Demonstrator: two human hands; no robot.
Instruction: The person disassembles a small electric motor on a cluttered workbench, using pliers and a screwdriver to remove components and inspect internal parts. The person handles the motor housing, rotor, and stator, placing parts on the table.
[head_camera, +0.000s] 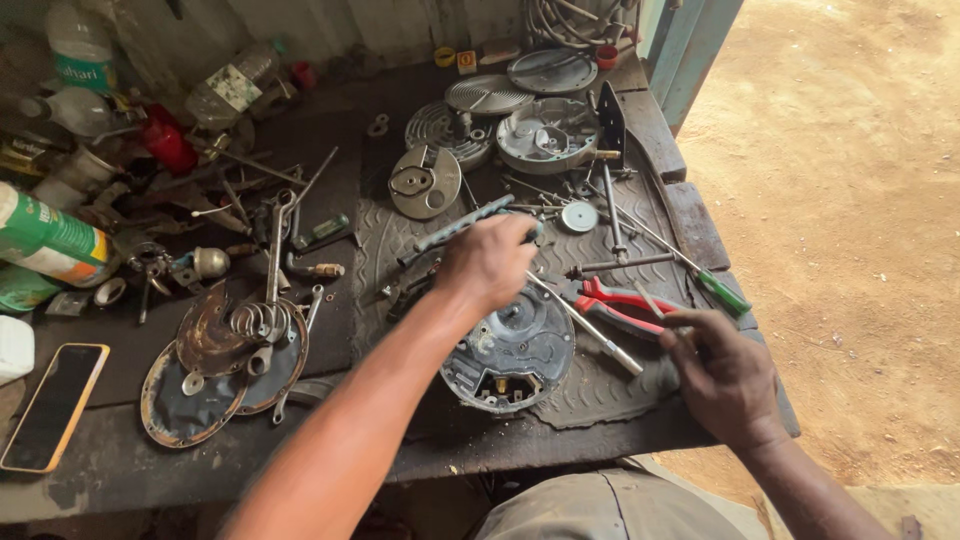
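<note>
Near the workbench's (120, 470) front edge, the left hand (487, 262) was clamped on a grey-handled tool (455, 228) above the round housing (510, 352); the right hand (725, 378) gripped red-handled pliers (620, 303) beside it.

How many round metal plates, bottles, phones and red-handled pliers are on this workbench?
Round metal plates and covers: 8, such as the dark round housing under the left hand
Plastic bottles: 4
Phone: 1
Red-handled pliers, by the right hand: 1
Total: 14
</note>
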